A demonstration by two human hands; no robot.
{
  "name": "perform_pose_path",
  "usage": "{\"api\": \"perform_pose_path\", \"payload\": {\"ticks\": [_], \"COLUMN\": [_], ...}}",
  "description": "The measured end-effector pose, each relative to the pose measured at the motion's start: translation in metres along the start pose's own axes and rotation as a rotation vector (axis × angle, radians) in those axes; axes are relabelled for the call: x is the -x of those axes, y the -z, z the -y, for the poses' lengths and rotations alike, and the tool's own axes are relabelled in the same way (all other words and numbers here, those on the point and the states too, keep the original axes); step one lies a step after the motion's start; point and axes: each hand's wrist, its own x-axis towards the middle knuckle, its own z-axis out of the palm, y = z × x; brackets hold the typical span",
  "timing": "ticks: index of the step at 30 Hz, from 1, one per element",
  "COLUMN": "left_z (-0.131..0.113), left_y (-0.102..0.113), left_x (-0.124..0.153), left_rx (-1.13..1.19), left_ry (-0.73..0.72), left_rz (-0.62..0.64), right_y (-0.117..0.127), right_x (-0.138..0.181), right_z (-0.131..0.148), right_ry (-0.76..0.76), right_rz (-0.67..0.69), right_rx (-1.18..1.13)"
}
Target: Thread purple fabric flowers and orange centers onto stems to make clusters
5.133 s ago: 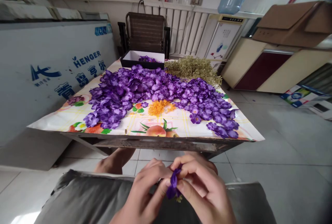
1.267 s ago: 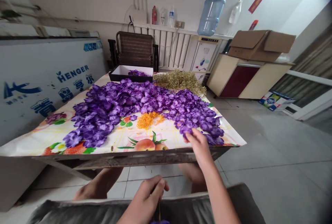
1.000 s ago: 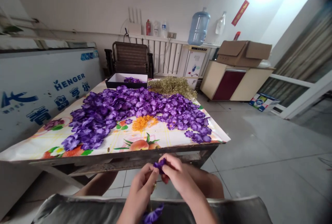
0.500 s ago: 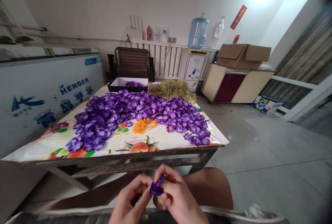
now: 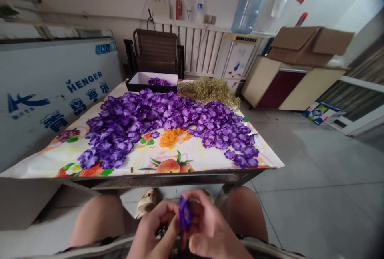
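At the bottom middle, between my two hands, a small purple artificial flower (image 5: 186, 213) is turned nearly edge-on. My left hand (image 5: 159, 227) pinches its left side between thumb and fingers. Curled around the far and right side of the flower are the fingers of my right hand (image 5: 208, 225), its thumb lowered away from the petals. Beyond the hands, a broad heap of purple flowers (image 5: 144, 111) covers much of the table (image 5: 207, 163). In front of that heap lies a small pile of orange bits (image 5: 172, 137).
A black-sided box (image 5: 151, 87) with purple flowers stands at the table's far edge. Beside it lies a bundle of dry greenish stems (image 5: 210, 89). A chair (image 5: 156, 51) is behind the table, a white chest (image 5: 60, 91) left, a cabinet (image 5: 288, 87) right.
The view has tilted down and shifted. The flower has turned from spread petals to nearly edge-on, and my right thumb has moved down off it. Both knees and a slipper now show.
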Motion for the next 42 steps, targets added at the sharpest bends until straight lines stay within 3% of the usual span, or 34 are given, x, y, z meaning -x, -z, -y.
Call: {"api": "perform_pose_path", "payload": {"ticks": [5, 11, 15, 18, 20, 26, 35, 42], "left_z": [0.010, 0.016, 0.017, 0.019, 0.020, 0.010, 0.007, 0.011], "left_y": [-0.015, -0.019, -0.015, -0.009, -0.007, -0.008, 0.000, 0.005], "left_x": [-0.011, -0.010, -0.001, 0.008, 0.011, 0.003, -0.002, 0.002], "left_rx": [-0.040, -0.166, -0.174, -0.144, -0.128, -0.095, 0.063, -0.136], "left_ry": [0.013, 0.000, 0.020, 0.095, 0.117, -0.026, 0.024, -0.068], "left_rz": [0.064, 0.075, 0.007, -0.057, -0.032, 0.048, 0.006, -0.005], "right_y": [0.021, 0.023, 0.023, 0.022, 0.021, 0.017, 0.005, 0.001], "right_x": [0.012, 0.021, 0.022, 0.023, 0.023, 0.019, 0.009, 0.007], "right_z": [-0.001, 0.000, 0.002, 0.004, 0.006, 0.007, 0.005, 0.004], "right_ry": [0.056, 0.056, 0.104, 0.117, 0.145, 0.169, 0.104, 0.086], "right_rz": [-0.266, -0.395, -0.484, -0.419, -0.355, -0.297, -0.287, -0.260], "right_rx": [0.271, 0.513, 0.451, 0.265, 0.180, 0.126, 0.228, 0.349]}}
